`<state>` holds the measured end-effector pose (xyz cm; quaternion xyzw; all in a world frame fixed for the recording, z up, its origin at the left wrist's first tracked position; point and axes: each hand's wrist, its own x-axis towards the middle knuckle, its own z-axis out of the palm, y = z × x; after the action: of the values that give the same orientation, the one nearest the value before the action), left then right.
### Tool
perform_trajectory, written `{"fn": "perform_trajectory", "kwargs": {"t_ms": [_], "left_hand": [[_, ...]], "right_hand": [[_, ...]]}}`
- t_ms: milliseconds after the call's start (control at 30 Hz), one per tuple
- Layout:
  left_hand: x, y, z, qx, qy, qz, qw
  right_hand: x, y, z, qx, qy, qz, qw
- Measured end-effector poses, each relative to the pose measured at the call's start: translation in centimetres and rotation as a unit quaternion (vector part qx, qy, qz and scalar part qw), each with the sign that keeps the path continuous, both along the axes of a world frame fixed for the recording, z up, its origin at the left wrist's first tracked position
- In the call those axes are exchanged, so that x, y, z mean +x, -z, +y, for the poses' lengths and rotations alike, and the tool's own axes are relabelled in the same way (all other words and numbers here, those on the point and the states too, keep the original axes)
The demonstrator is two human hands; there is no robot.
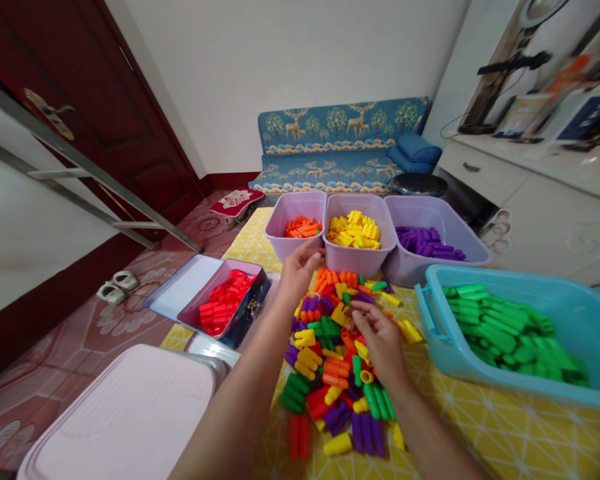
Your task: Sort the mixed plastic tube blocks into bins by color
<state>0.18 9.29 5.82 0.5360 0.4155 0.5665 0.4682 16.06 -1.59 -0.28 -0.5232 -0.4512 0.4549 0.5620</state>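
A mixed pile of plastic tube-shaped toy pieces (336,370) in red, orange, yellow, green and purple lies on the table. My left hand (300,267) is above the pile's far left side, in front of the lilac bin of orange pieces (303,227); its fingers are loosely extended and I see nothing in them. Low over the pile's right part is my right hand (380,333), fingers apart, the tips close to a dark yellow piece (341,315). Whether they touch it is unclear. Beyond stand lilac bins with yellow pieces (355,230) and purple pieces (427,242).
Green pieces (505,327) fill part of a turquoise tub (540,287) at right. An open tin box (253,310) at left holds red pieces (225,300). A pink lid (130,413) lies nearer. Behind are a patterned sofa (330,160), a ladder (80,147) and a white cabinet (540,207).
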Motion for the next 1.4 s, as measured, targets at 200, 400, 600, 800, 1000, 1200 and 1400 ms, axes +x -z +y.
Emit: {"fn": "perform_trajectory", "kwargs": {"t_ms": [200,400,600,800,1000,1200,1400], "left_hand": [[-0.2,4.0,-5.2,0.067,0.004,0.400,0.914],[-0.4,4.1,-7.0,0.100,0.035,0.492,0.864],[-0.5,4.6,-7.2,0.116,0.052,0.501,0.856],[-0.5,4.5,-7.5,0.109,0.047,0.359,0.926],[-0.4,4.7,-7.2,-0.021,0.025,0.092,0.995],[-0.4,4.8,-7.1,-0.070,0.038,-0.067,0.995],[-0.1,4.6,-7.5,-0.084,0.047,-0.127,0.987]], "right_hand": [[0.0,0.0,-0.1,0.008,-0.002,0.000,1.000],[-0.1,0.0,0.0,0.009,-0.002,0.001,1.000],[-0.1,-0.1,-0.1,0.012,0.000,-0.005,1.000],[-0.1,-0.2,-0.1,0.015,0.001,-0.013,1.000],[-0.2,0.1,-0.1,0.024,-0.013,-0.017,0.999],[-0.5,0.7,-0.1,0.070,-0.040,-0.075,0.994],[-0.6,0.7,0.0,0.107,-0.052,-0.112,0.987]]}}
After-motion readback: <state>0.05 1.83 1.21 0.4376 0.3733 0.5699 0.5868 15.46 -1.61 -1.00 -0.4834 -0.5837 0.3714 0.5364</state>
